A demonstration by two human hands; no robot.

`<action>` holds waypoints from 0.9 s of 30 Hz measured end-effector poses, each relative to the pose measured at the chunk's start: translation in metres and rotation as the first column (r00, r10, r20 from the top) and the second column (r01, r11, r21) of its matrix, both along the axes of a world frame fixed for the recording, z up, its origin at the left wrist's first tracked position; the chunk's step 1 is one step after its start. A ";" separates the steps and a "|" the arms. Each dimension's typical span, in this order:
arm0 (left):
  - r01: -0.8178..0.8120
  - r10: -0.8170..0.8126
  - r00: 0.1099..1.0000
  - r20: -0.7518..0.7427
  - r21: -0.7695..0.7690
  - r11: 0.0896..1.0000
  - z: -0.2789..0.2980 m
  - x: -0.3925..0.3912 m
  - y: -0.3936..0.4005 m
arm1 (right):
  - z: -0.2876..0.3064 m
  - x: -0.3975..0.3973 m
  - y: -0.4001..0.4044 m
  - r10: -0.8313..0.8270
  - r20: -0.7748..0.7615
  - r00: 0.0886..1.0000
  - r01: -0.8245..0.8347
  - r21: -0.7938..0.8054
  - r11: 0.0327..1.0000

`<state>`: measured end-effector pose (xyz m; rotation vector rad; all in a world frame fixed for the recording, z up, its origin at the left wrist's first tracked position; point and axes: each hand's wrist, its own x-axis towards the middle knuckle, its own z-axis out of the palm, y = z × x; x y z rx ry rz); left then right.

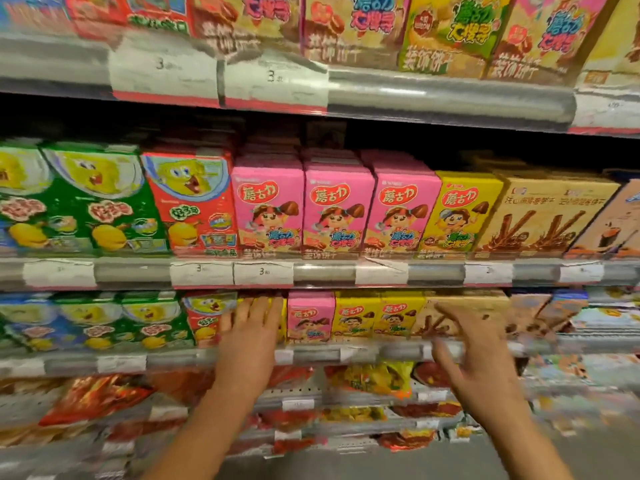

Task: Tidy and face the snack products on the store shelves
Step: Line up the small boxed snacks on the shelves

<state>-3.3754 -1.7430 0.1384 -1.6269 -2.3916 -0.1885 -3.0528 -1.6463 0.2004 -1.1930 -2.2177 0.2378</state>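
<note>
Store shelving fills the view. Left of the small pink biscuit box, the left hand lies flat, fingers spread on a hidden box; the right hand hovers open and empty further right. These light, stiff cartons likely suit side-edge grips.

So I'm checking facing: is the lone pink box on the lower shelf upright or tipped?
Upright: the pink box stands front-out, level with the yellow boxes beside it.
</note>
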 end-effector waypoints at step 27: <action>0.235 -0.237 0.971 0.031 0.040 0.971 0.078 -0.016 -0.077 | -0.033 -0.176 0.032 0.273 0.542 0.795 -0.348 0.040 0.937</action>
